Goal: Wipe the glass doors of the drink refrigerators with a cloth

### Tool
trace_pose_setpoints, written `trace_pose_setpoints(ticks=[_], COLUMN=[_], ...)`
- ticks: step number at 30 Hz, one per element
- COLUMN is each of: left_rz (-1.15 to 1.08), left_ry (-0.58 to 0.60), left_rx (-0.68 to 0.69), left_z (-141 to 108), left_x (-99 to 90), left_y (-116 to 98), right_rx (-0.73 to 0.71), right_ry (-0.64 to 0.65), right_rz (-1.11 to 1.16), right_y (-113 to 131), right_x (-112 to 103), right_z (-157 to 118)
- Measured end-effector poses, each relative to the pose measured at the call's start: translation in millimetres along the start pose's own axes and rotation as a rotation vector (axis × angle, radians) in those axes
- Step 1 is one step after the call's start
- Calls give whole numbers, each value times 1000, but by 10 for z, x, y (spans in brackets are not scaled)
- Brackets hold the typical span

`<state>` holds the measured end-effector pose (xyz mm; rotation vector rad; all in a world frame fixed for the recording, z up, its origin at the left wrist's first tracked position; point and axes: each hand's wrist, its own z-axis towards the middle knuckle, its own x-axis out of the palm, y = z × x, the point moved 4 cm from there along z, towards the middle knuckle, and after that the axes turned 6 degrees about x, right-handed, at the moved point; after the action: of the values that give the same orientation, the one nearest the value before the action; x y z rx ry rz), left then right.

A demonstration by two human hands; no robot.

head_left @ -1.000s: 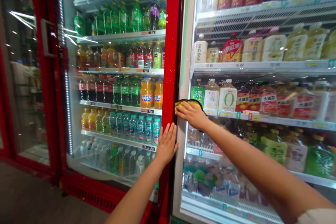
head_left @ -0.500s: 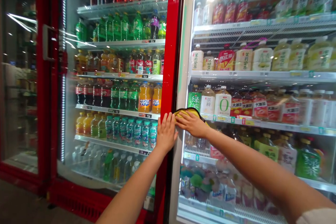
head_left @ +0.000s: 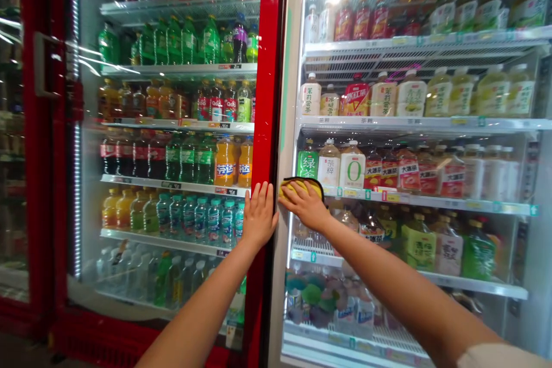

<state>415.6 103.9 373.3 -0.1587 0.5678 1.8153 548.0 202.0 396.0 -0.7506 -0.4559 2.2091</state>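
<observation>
My left hand [head_left: 259, 215] lies flat, fingers pointing up, against the red door frame [head_left: 266, 144] of the left cooler and the edge of its glass. Nothing is held in it. Just to its right, my right hand [head_left: 305, 204] presses a yellow cloth [head_left: 317, 188] with a black edge onto the light frame [head_left: 288, 144] and glass edge of the right cooler. Its fingers lie spread over the cloth, whose underside is hidden.
Behind the glass, shelves hold green bottles [head_left: 190, 40], orange soda bottles [head_left: 225, 161] and white-labelled tea bottles [head_left: 352, 165]. A white door handle [head_left: 42, 66] sticks out at the far left. Light reflections show on the glass.
The coolers and both hands sit further left in the view. My right hand and the cloth are slightly further from my left hand, and a little more of the cloth shows.
</observation>
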Motion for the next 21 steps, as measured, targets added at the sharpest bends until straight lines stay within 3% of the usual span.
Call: trace_pose_setpoints(ticks=[2,5,7,9,10,12,14,15,18,21], left_rz=[-7,-18,-25,-27,-26,-23,-20,-20,-28,-39], left_ry=[-12,-7,2,1,-2,-12,-23,-27,-20,-8], left_rx=[0,14,22,11,6,3,12,21,64,99], left_z=[48,117,131,124,120,125,157,182,260,305], left_x=[15,60,89,106,111,118,129,137,178,217], left_y=[-37,-108,-138,-149,-155,-179,-227,-258,-359,-433], right_rx=[-16,150,318,395,358,141,-22,-33,174,426], right_ry=[6,-62,-132,-155,-137,-50,29,44,-21,-130], right_rz=[3,-2,-20,-47,-57,-51,-34,-30,-46,-74], right_y=[-45,-273,-358,-299,-224,-57,-45,-125,-559,-837], right_x=[-5,-71,-79,-18,30,121,135,104,-77,-179], right_z=[227,402,230,-94,-250,-455,-484,-442,-309,-492])
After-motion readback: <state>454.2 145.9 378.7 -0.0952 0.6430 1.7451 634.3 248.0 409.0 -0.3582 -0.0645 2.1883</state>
